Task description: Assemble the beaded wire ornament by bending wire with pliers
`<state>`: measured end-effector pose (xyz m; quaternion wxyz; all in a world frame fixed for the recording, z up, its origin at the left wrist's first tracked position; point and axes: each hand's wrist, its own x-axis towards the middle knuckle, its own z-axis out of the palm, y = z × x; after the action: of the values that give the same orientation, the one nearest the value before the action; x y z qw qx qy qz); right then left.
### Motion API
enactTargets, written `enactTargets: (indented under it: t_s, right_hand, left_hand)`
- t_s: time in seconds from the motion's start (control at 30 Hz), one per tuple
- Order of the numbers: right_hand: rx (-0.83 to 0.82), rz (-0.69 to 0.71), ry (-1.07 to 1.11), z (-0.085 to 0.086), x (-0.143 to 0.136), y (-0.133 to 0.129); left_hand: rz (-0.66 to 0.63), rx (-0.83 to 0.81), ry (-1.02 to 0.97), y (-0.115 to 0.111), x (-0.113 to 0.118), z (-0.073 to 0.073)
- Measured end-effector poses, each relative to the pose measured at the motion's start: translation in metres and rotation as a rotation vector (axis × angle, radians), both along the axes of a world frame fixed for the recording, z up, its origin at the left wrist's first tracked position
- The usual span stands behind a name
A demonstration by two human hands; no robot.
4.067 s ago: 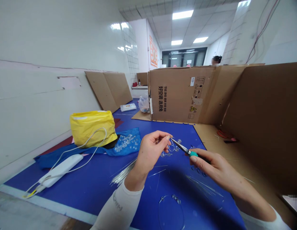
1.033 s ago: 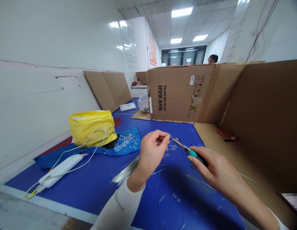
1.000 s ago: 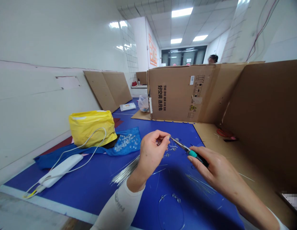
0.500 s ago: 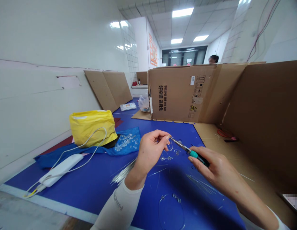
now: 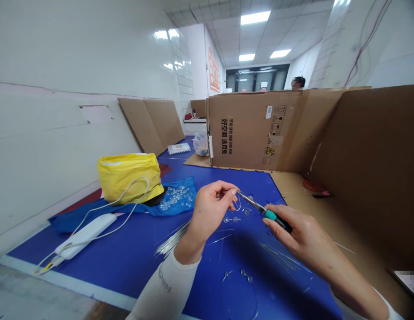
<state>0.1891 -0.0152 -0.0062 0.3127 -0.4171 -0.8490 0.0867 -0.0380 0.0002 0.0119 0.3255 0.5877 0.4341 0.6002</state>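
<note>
Between thumb and fingers, my left hand (image 5: 211,209) pinches a thin wire (image 5: 239,205) that curls down below the fingertips. My right hand (image 5: 300,231) is closed around long-nose pliers (image 5: 272,216) with green and black handles. The pliers' tips meet the wire right at my left fingertips; the exact grip there is too small to make out. Beneath, several clear beads (image 5: 235,219) on wire lie on the blue table mat (image 5: 207,284). A bundle of straight wires (image 5: 173,240) lies beside my left wrist, and more loose wires (image 5: 282,257) lie below my right hand.
Clear beads (image 5: 176,198) sit on a blue cloth (image 5: 188,184) by a yellow bag (image 5: 130,178). A white power strip (image 5: 86,235) with its cord lies at left. A beaded wire loop (image 5: 240,293) is in front. Cardboard walls (image 5: 250,129) stand behind and right; a person (image 5: 298,83) is beyond.
Both hands, the wire and the pliers hold almost the same position. In the background, the person's head has turned slightly.
</note>
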Motion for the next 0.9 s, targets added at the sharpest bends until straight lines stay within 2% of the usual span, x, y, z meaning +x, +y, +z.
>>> enactTargets:
  t_s: [0.17,0.4,0.9]
  right_hand:
    - [-0.066,-0.006,-0.028,0.0021,0.0027,-0.0005]
    - [-0.059,-0.004,-0.018,0.0012,0.0018,0.0014]
    - [-0.062,-0.016,0.003,0.0002,0.0025,0.0054]
  left_hand:
    - [0.001,-0.023,-0.041,0.0028,0.001,-0.0021]
    - [0.016,-0.063,-0.093,0.004,-0.0036,0.0025]
    - [0.02,-0.043,0.01,0.0027,0.0009,-0.0003]
